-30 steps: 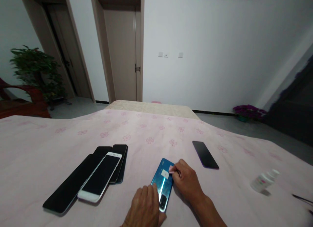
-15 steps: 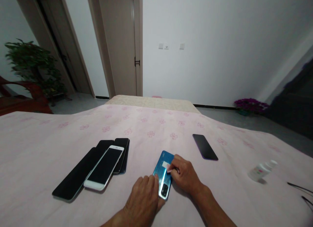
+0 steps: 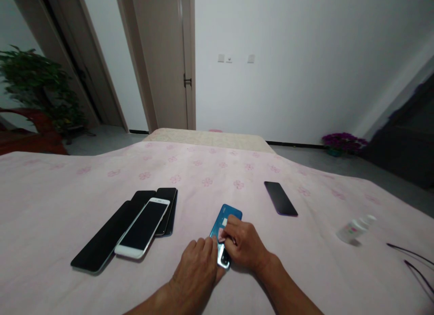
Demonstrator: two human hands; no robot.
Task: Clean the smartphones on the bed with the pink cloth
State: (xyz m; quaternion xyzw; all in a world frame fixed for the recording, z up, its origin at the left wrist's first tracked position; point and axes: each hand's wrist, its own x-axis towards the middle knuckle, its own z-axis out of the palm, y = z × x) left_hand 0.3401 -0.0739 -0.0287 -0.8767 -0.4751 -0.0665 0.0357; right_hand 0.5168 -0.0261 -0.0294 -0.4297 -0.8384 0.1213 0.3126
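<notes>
A blue smartphone (image 3: 224, 212) lies back side up in front of me, its camera end toward me. My left hand (image 3: 196, 270) grips its left edge near the camera end, with the fingers closed along the side. In my right hand (image 3: 247, 246) a small pinkish piece, cloth or paper (image 3: 221, 235), is pinched against the phone's back. The right fingers cover part of the back and the camera block. A small white label shows above the fingers.
Several dark-screened phones overlap at the left, with a white phone (image 3: 144, 229) on top. Another dark phone (image 3: 280, 198) lies at the right. Beyond it are a white bottle (image 3: 354, 230) and dark thin strips (image 3: 412, 252). A pink flowered cloth (image 3: 288, 274) covers the table.
My right hand has moved left and slightly toward me across the phone's back, with the pinkish piece. My left hand stays on the phone's edge. The whole view has shifted a little.
</notes>
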